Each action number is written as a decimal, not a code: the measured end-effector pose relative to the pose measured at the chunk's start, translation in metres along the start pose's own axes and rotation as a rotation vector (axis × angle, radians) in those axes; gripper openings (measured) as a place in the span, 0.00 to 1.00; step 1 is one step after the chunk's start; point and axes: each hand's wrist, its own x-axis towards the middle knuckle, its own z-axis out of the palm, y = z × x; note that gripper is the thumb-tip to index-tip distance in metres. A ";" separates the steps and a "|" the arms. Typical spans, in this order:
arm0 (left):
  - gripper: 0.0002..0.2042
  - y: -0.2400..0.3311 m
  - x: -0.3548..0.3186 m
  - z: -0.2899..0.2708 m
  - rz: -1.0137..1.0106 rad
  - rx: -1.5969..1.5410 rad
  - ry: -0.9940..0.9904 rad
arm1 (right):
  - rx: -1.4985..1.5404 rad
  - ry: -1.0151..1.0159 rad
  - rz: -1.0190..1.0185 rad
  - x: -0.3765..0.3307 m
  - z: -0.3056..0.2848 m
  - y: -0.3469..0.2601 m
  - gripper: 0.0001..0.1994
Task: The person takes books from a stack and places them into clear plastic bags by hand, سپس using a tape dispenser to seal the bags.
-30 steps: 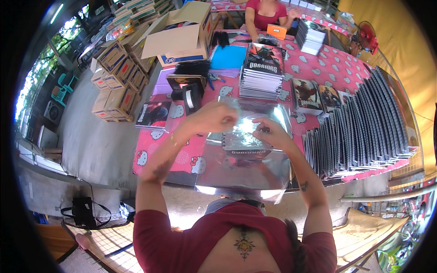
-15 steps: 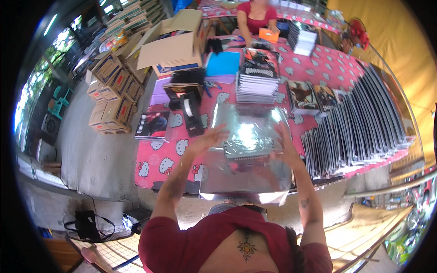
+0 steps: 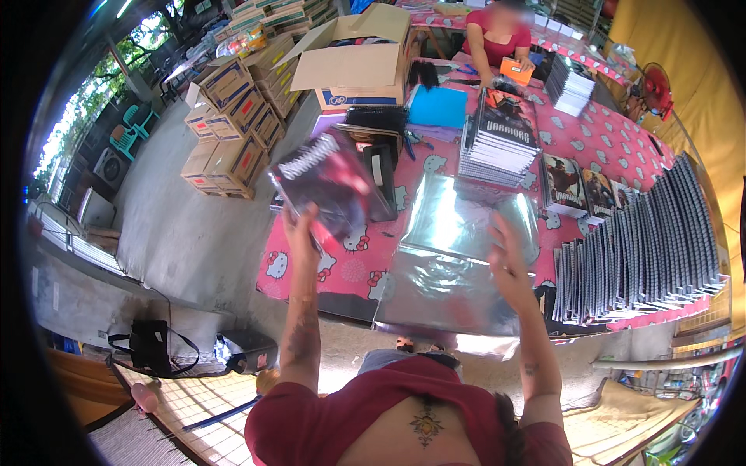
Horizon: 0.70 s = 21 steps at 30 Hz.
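Left hand [image 3: 301,227]: closed on the lower edge of a dark, plastic-wrapped magazine [image 3: 330,180], thumb and fingers clamped round it. The magazine is raised off the table, tilted, with its long axis running from lower right to upper left, cover facing the camera. It sits above and just to the right of the hand, out over the left part of the pink patterned tablecloth [image 3: 353,260].

Right hand [image 3: 509,260]: fingers spread wide, palm down, resting on a stack of clear glossy plastic sleeves [image 3: 454,268]. No grasp visible; contact is flat on the right-hand portion of the top sleeve. The stack lies at the near table edge, directly in front of the person, long axis running away from the body.

Key relation: the magazine is to the left of the sleeve stack and well apart from the right hand; the left hand is the only one holding it. The sleeves lie between the two forearms, nearer the right hand.

Surroundings: a pile of same-type magazines [image 3: 497,140] beyond the sleeves; a long row of upright wrapped copies [image 3: 649,245] at the right; a tape dispenser [image 3: 381,167] behind the held magazine; an open cardboard box [image 3: 357,62] at the far end; stacked cartons [image 3: 233,116] on the floor at left. A second person in a red top [image 3: 501,39] sits at the far end of the table
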 end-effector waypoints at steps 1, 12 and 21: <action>0.31 -0.009 0.028 -0.027 0.036 -0.004 0.118 | 0.027 0.024 0.052 -0.012 -0.006 0.003 0.31; 0.28 -0.080 0.110 -0.039 -0.020 0.220 0.852 | -0.008 0.289 0.112 -0.078 -0.056 0.000 0.25; 0.39 -0.021 0.111 0.005 0.198 1.000 0.897 | -0.539 0.422 -0.188 -0.181 -0.179 -0.084 0.21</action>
